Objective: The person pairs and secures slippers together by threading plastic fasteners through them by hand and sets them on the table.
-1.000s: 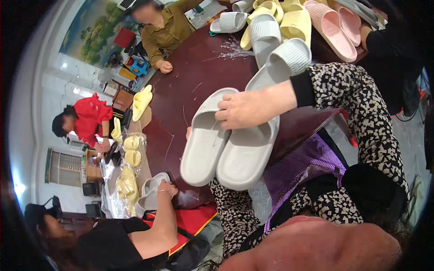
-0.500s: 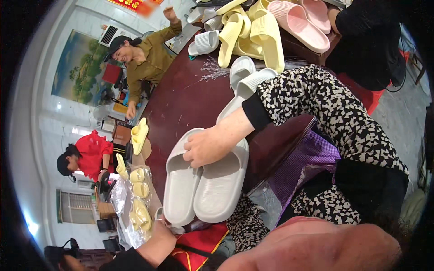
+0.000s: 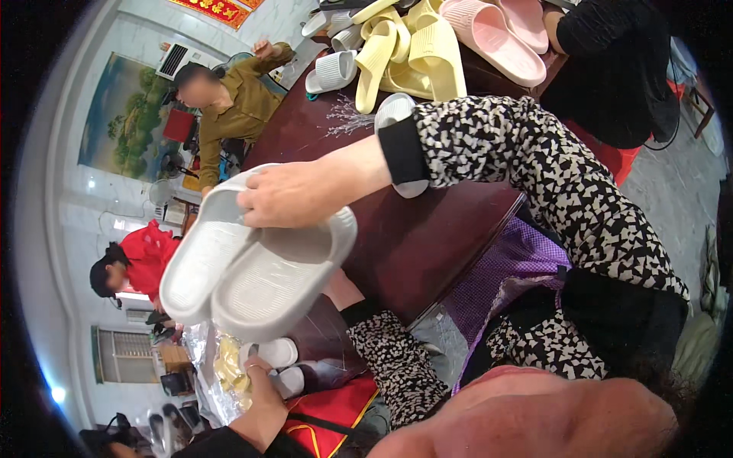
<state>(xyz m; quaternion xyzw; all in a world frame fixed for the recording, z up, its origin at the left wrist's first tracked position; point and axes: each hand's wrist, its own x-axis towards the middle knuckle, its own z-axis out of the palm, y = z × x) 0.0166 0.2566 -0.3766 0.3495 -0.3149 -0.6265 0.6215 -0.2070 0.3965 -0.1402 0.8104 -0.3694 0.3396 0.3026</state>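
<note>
Two grey slippers [image 3: 263, 294] held up over the left side of the tabletop [image 3: 427, 237], right hand [image 3: 286, 195] clamped on both straps [image 3: 343, 229]. Left hand [image 3: 345, 288] is mostly hidden behind them, can't tell its grip. I'd squeeze those straps snugly together so neither slipper twists loose.

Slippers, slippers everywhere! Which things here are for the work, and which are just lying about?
Seem part of the work:
grey slippers in the right hand
yellow slippers and pink slippers, perhaps

Probably just around:
wall painting
white vent unit
</note>
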